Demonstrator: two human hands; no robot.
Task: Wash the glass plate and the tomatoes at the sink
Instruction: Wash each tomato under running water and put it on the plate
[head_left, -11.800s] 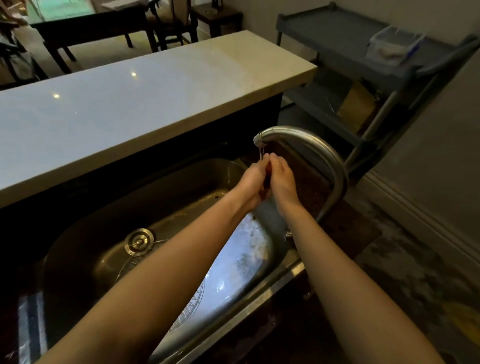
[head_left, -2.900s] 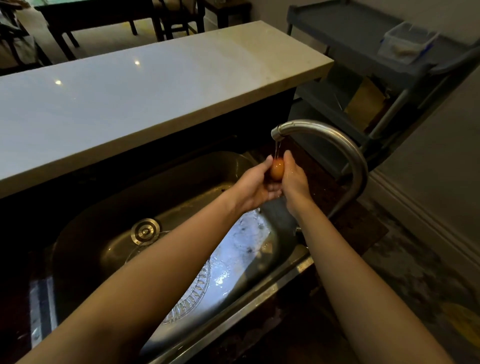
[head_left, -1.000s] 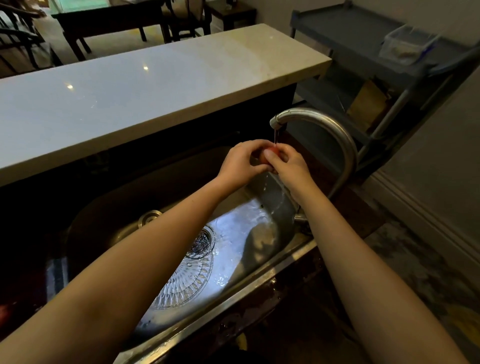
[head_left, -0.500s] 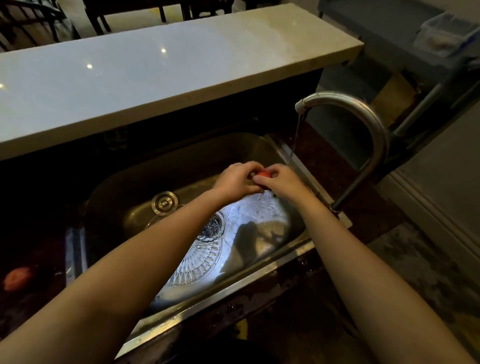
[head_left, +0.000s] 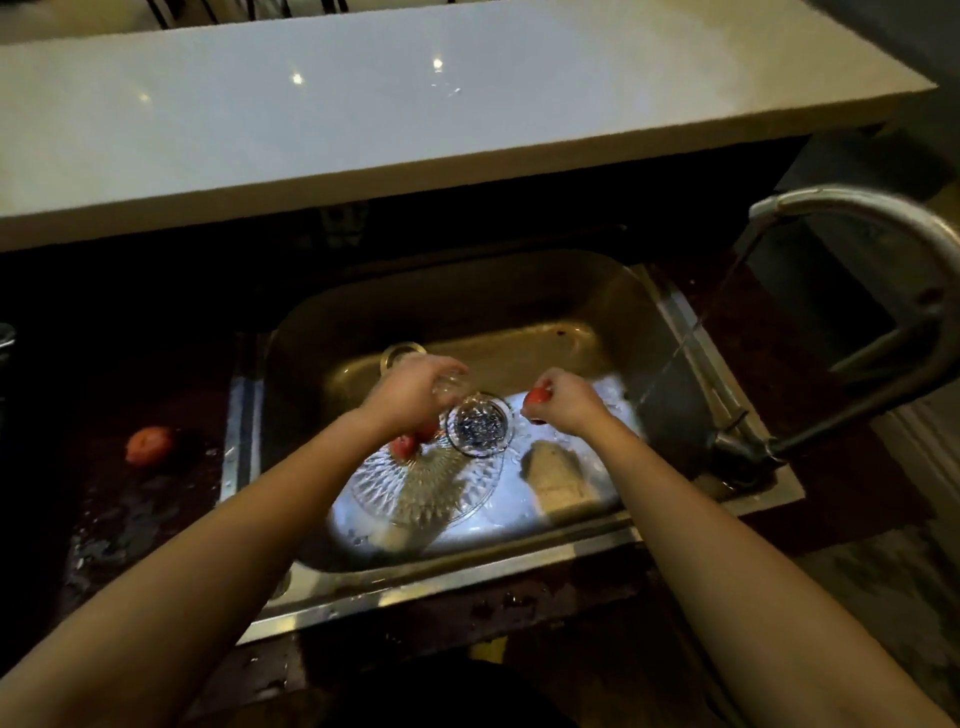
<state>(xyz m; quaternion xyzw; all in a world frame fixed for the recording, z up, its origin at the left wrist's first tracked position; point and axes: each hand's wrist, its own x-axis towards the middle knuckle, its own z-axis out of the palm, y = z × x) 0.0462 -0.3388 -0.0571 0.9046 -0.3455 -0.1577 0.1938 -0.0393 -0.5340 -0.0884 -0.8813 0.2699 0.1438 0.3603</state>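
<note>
Your right hand (head_left: 569, 408) grips a small red tomato (head_left: 536, 397) above the stainless steel sink (head_left: 467, 312); the cut-glass plate (head_left: 421, 488) lies inside.

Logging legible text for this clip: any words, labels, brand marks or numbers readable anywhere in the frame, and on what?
None can be read. The sink, faucet, glass plate, white counter and tomatoes show no lettering; the dark panel under the counter is too dim to tell.

No legible txt, labels, nos. anywhere.
</note>
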